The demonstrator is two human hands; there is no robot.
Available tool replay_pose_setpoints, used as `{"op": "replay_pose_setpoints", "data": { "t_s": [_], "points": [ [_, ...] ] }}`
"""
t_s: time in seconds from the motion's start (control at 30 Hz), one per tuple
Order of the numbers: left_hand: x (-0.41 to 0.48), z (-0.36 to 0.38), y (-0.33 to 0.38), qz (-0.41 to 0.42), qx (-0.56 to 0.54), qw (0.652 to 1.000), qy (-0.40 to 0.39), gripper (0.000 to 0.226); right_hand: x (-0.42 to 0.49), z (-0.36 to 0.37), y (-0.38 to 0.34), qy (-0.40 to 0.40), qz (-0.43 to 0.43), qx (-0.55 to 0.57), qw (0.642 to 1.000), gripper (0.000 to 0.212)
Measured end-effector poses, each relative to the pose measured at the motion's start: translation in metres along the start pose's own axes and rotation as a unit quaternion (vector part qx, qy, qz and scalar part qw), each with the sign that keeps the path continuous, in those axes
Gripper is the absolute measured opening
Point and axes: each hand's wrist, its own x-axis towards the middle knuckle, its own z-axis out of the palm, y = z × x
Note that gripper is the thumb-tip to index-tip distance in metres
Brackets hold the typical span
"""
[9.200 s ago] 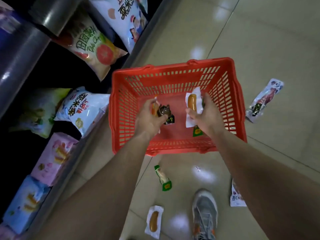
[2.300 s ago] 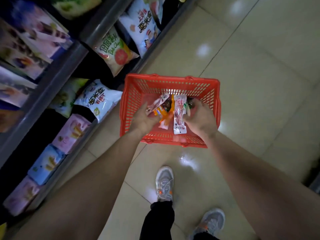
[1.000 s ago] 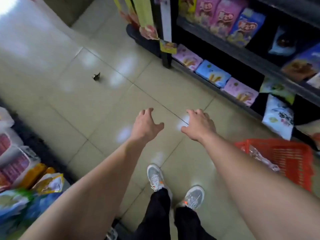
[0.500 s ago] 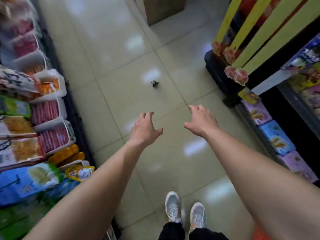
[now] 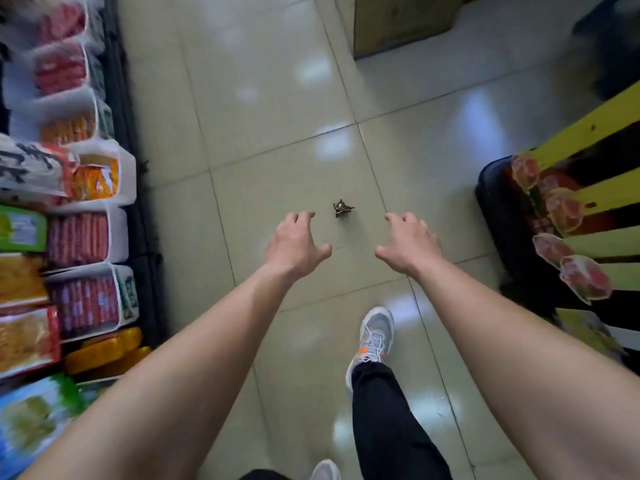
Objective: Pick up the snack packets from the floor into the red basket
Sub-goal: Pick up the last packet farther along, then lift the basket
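Observation:
A small dark crumpled snack packet (image 5: 343,208) lies alone on the beige floor tiles, just beyond and between my two hands. My left hand (image 5: 294,244) is stretched forward with fingers spread and holds nothing. My right hand (image 5: 408,245) is likewise out in front, fingers apart and empty. Both hands hover above the floor, short of the packet. The red basket is out of view.
Shelves of packed snacks in white trays (image 5: 79,237) line the left side. A dark stand with yellow strips and hanging packets (image 5: 561,216) stands at the right. A brown box (image 5: 401,22) sits on the floor ahead. My grey shoe (image 5: 374,334) is stepping forward.
I have turned away from the basket, which has left the view, and walked down the aisle. The dark packet is now much nearer to my empty hands.

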Motion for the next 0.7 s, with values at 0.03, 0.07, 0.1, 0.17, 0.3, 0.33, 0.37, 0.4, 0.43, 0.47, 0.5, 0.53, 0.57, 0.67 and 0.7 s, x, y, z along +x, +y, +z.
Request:
{"op": "replay_pose_setpoints", "data": {
  "t_s": [0.03, 0.07, 0.1, 0.17, 0.3, 0.33, 0.37, 0.4, 0.43, 0.47, 0.5, 0.53, 0.57, 0.67, 0.7],
  "points": [
    [0.025, 0.007, 0.0, -0.005, -0.001, 1.0, -0.003, 0.075, 0.025, 0.004, 0.0, -0.002, -0.004, -0.004, 1.0, 0.071],
    [0.049, 0.015, -0.001, -0.01, 0.001, 1.0, -0.008, 0.075, 0.049, 0.01, 0.0, -0.004, -0.008, -0.007, 1.0, 0.07],
    [0.072, 0.025, -0.004, -0.019, 0.001, 1.0, -0.012, 0.075, 0.072, 0.018, 0.0, -0.006, -0.012, -0.008, 1.0, 0.069],
    [0.116, 0.046, -0.016, -0.03, 0.008, 0.999, -0.024, 0.076, 0.117, 0.042, -0.002, -0.023, -0.016, -0.014, 1.0, 0.067],
    [0.203, 0.094, -0.056, -0.042, 0.005, 0.999, -0.026, 0.075, 0.212, 0.101, -0.009, -0.038, -0.03, -0.02, 0.999, 0.067],
    [0.223, 0.106, -0.069, -0.048, 0.003, 0.999, -0.026, 0.074, 0.236, 0.117, -0.012, -0.039, -0.037, -0.024, 0.998, 0.067],
    [0.243, 0.119, -0.081, -0.05, 0.005, 0.998, -0.027, 0.073, 0.26, 0.133, -0.014, -0.035, -0.042, -0.028, 0.998, 0.066],
    [0.262, 0.132, -0.094, -0.05, 0.009, 0.998, -0.034, 0.072, 0.283, 0.148, -0.017, -0.031, -0.046, -0.029, 0.998, 0.066],
    [0.281, 0.144, -0.106, -0.051, 0.012, 0.998, -0.035, 0.071, 0.306, 0.163, -0.02, -0.026, -0.054, -0.03, 0.998, 0.066],
    [0.301, 0.155, -0.118, -0.049, 0.014, 0.998, -0.033, 0.071, 0.328, 0.177, -0.022, -0.025, -0.062, -0.032, 0.997, 0.068],
    [0.32, 0.165, -0.128, -0.046, 0.016, 0.998, -0.034, 0.071, 0.348, 0.19, -0.024, -0.031, -0.067, -0.038, 0.997, 0.071],
    [0.337, 0.172, -0.137, -0.043, 0.019, 0.998, -0.036, 0.071, 0.365, 0.204, -0.026, -0.044, -0.071, -0.047, 0.995, 0.071],
    [0.352, 0.177, -0.145, -0.041, 0.024, 0.998, -0.034, 0.071, 0.379, 0.217, -0.027, -0.053, -0.075, -0.058, 0.994, 0.069],
    [0.386, 0.188, -0.161, -0.029, 0.028, 0.999, -0.024, 0.071, 0.405, 0.25, -0.029, -0.035, -0.086, -0.081, 0.992, 0.046],
    [0.394, 0.191, -0.164, -0.026, 0.027, 0.999, -0.024, 0.071, 0.409, 0.256, -0.029, -0.028, -0.094, -0.084, 0.992, 0.04]
  ]
}}
